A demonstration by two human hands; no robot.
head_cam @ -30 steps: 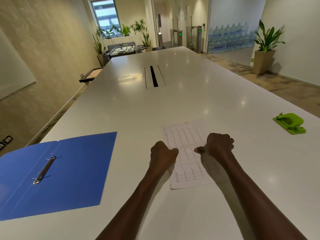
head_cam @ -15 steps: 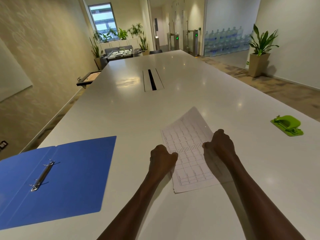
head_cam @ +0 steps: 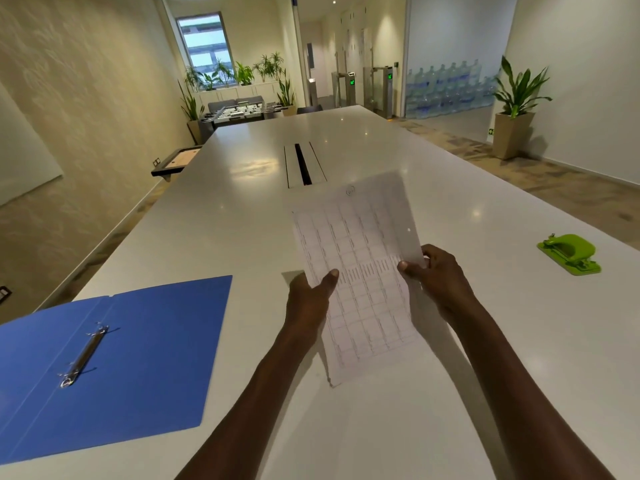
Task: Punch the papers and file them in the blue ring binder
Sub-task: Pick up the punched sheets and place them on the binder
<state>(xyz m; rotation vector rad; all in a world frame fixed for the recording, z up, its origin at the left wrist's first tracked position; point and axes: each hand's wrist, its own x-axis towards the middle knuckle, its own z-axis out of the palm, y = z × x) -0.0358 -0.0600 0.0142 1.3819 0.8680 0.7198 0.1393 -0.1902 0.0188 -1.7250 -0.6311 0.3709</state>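
Observation:
Printed papers (head_cam: 363, 265) with a grid of small text are held up off the white table (head_cam: 450, 393), tilted away from me. My left hand (head_cam: 310, 299) grips their left edge with the thumb on top. At the right edge, my right hand (head_cam: 438, 277) pinches them. The blue ring binder (head_cam: 145, 358) lies open flat at the near left, its metal ring mechanism (head_cam: 85, 355) showing along the spine. A green hole punch (head_cam: 569, 253) sits on the table at the far right, apart from both hands.
A cable slot (head_cam: 303, 164) is set into the table's middle beyond the papers. A potted plant (head_cam: 512, 109) stands on the floor at the right, and a wall runs along the left side of the table.
The papers lay flat under both fists a second ago. Both hands have since gripped their side edges and lifted them off the table, far end raised.

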